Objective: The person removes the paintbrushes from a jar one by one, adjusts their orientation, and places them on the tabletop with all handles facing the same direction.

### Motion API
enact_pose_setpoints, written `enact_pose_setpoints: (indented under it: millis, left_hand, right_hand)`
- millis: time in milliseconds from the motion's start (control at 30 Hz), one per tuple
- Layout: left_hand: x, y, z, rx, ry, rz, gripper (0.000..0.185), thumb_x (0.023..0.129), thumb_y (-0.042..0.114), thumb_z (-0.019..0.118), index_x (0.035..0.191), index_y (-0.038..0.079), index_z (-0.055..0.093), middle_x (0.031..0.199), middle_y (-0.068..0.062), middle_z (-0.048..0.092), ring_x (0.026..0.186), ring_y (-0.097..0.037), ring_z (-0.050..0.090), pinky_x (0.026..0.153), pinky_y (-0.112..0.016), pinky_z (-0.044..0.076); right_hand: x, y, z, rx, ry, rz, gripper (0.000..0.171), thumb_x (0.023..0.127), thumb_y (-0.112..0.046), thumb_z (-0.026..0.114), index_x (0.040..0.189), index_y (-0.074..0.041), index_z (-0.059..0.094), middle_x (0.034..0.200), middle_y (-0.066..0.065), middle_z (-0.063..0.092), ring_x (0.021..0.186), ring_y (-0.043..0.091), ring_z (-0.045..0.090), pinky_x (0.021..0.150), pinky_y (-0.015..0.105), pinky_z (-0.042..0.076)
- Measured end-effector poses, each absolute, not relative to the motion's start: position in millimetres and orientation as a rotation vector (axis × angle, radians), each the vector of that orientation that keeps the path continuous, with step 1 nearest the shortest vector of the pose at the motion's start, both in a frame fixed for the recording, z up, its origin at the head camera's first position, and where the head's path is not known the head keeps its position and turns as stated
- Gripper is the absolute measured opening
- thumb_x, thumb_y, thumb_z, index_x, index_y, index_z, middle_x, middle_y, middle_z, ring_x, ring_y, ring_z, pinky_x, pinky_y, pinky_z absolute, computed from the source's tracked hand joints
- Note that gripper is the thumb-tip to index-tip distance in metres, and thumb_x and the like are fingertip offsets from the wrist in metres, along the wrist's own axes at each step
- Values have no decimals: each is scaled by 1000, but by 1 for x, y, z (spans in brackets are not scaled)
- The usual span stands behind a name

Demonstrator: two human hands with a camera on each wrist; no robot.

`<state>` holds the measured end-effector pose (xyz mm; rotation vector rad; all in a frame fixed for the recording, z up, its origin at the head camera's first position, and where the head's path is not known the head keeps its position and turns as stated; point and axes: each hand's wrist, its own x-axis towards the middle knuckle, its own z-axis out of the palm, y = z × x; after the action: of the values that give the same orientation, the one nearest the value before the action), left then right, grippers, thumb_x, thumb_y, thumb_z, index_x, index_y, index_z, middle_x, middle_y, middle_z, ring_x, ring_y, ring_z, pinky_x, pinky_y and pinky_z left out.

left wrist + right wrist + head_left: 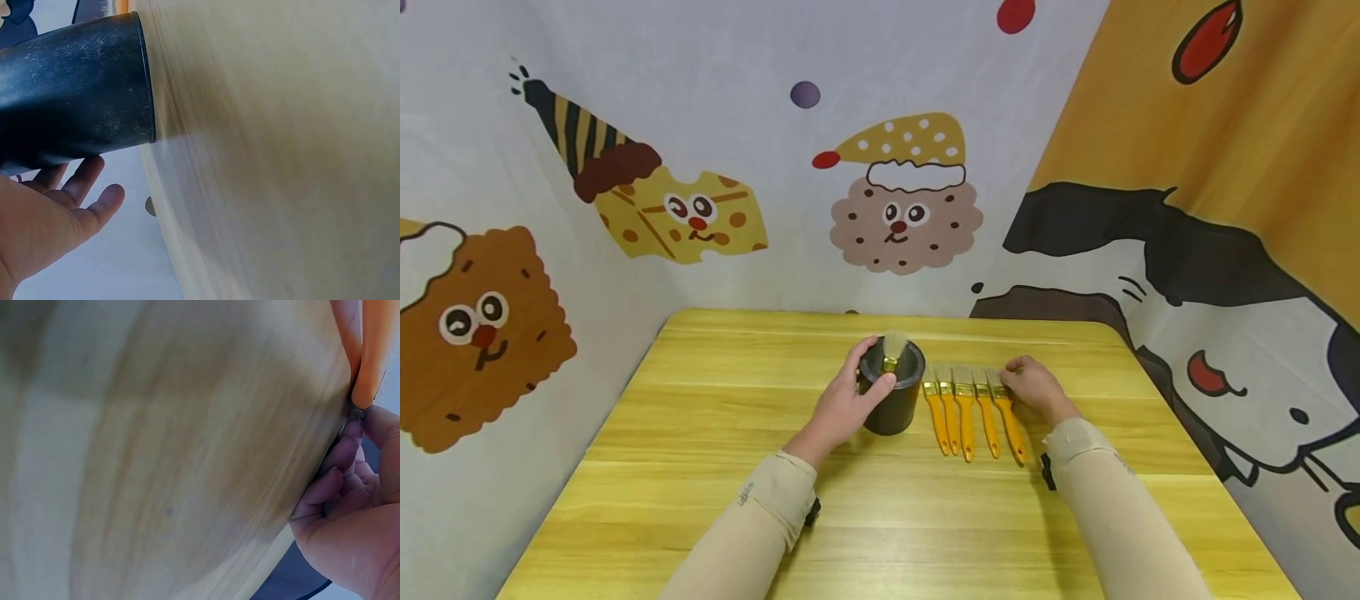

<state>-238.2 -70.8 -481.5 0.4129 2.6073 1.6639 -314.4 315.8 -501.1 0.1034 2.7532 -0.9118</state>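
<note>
Five brushes [973,412] lie beside the black cup [892,392]; your left hand [844,404] wraps the cup, your right hand [1033,385] seemingly pinches the outermost brush [1007,412].

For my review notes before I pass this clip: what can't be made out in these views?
- Head view: the brush in the black pot shows only its bristles; the pot wall hides its handle.
- Head view: the right hand covers the bristle end of the rightmost brush, so its grip is unclear.
- Left wrist view: table motion-blurred; pot rim cut off by the frame's left edge.
- Right wrist view: blurred; orange handles cut off at the top.
</note>
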Motion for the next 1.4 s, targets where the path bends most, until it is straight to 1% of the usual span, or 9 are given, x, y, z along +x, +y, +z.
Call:
enact_pose_setpoints:
  millis: [367,633,833,967,1200,1400]
  left_hand:
    - [-239,-68,-483,386,2619,1651,67,100,77,53,154,74,14,170,-7,42,147,-42,54,111,-67,49]
    - [-239,-66,-483,408,2625,1651,67,100,76,53,155,72,15,170,-7,43,147,-41,54,111,-66,49]
    - [-239,-65,-483,401,2628,1644,67,100,76,53,155,73,14,170,-8,42,145,-42,55,110,-66,49]
    - [-239,-65,-483,402,2625,1646,67,101,75,53,155,72,14,170,-9,42,145,-43,55,112,-66,49]
    - [-238,-66,-483,428,2604,1680,68,103,71,53,159,65,16,170,-12,41,150,-42,51,114,-67,46]
    - [-239,-67,-486,441,2591,1707,67,104,69,53,160,65,16,172,-7,39,152,-41,47,117,-68,44]
  right_hand:
    - [-313,318,-503,98,2757,-919,56,113,-42,47,151,0,46,155,30,51,139,48,51,113,63,45]
    - [-313,320,-506,114,2753,-926,56,112,-42,49,150,-1,48,154,30,52,138,47,53,113,63,45]
    - [-314,320,-507,127,2759,-923,56,111,-42,50,150,-2,49,153,29,53,137,46,53,113,63,45]
    - [-315,321,-506,128,2772,-915,55,111,-42,50,148,-1,50,153,29,54,136,46,54,113,62,45]
    - [-313,317,-503,106,2813,-893,53,111,-39,50,146,0,52,148,28,59,133,45,57,113,62,45]
    - [-313,315,-501,96,2821,-887,53,111,-39,50,146,0,53,147,27,61,134,45,57,114,61,44]
